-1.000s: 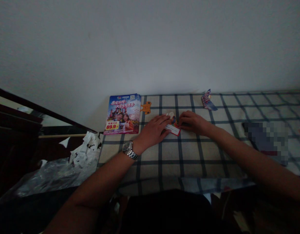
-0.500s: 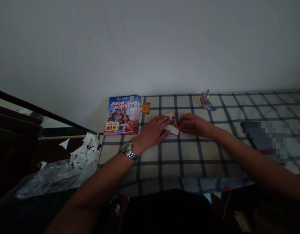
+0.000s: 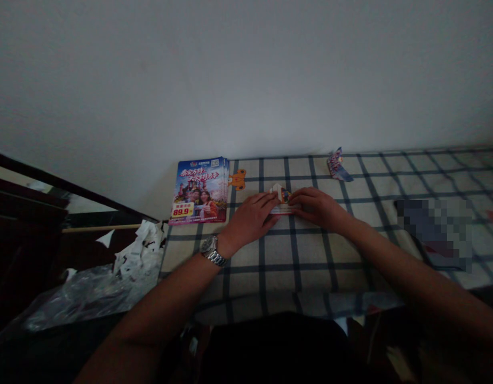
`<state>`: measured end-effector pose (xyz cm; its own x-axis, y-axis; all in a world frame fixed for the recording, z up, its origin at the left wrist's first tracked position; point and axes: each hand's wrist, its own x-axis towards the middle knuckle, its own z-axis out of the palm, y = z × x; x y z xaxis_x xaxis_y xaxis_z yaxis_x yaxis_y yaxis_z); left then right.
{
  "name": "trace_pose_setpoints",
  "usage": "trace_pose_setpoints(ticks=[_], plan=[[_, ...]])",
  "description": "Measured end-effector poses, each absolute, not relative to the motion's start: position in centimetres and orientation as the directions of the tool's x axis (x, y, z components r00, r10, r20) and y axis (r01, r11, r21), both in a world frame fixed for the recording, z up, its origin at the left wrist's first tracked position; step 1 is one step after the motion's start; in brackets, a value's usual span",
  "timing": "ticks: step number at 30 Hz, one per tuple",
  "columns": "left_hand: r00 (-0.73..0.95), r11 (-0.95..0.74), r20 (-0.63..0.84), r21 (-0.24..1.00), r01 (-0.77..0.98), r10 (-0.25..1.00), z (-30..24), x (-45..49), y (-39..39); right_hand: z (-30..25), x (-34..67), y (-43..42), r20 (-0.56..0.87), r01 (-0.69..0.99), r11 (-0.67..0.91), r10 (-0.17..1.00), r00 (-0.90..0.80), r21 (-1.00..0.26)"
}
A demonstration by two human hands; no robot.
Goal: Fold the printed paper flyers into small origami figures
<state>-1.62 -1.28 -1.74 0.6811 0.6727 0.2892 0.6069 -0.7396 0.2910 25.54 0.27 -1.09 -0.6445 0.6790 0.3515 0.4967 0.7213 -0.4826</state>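
A checked cloth [image 3: 310,266] in cream with dark blue lines covers the surface, and both forearms reach across it from the near edge. The left hand [image 3: 248,218], a steel wristwatch [image 3: 212,252] on its wrist, lies palm-down with fingers together, their tips at a small folded paper [image 3: 279,200]. The right hand [image 3: 316,208] lies palm-down and slightly curved against the paper's other side. Whether either hand grips it, I cannot tell. The paper sits on the cloth between them. Left of it lies a stack of glossy leaflets [image 3: 200,191], with an orange paper cutout [image 3: 237,179] touching its edge. Farther right, a folded blue scrap [image 3: 338,166] sits by the white wall [image 3: 246,69].
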Motion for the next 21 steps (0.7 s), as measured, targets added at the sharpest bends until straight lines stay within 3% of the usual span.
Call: trace_pose_setpoints(ticks=[21], plan=[[0.715, -0.770, 0.288, 0.280, 0.573, 0.637, -1.5, -2.1, -1.3, -3.0, 25.0, -0.8, 0.417, 0.519, 0.720, 0.692, -0.590, -0.460]])
